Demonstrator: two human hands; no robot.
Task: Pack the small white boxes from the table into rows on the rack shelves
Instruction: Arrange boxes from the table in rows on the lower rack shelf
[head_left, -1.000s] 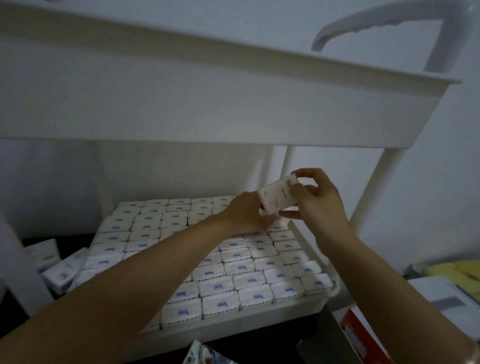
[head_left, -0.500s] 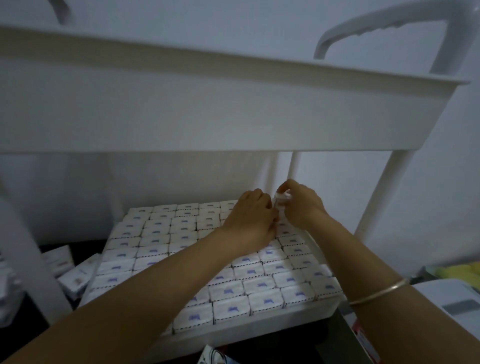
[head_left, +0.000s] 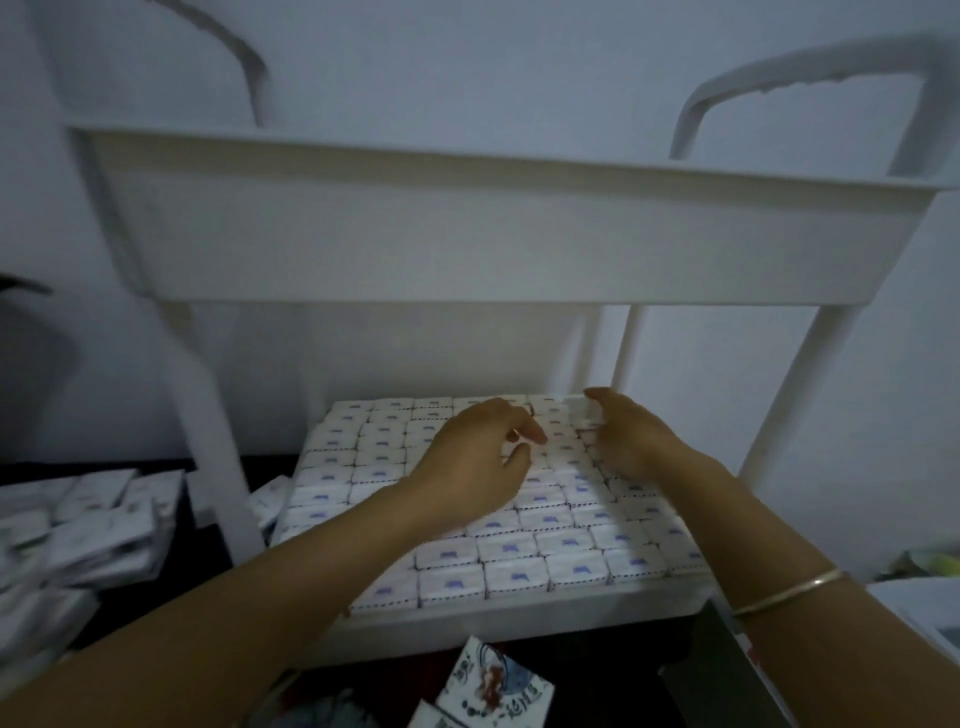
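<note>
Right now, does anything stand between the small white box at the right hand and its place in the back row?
Nothing visible does. The small white cardboard box already sits in the back right corner of the white plastic shelf, held by the right hand.

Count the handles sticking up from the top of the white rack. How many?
2. The left handle curves up from the rack's back-left corner, blurred and cut off by the frame's top. The right handle arches over the right end. No others show.
</note>
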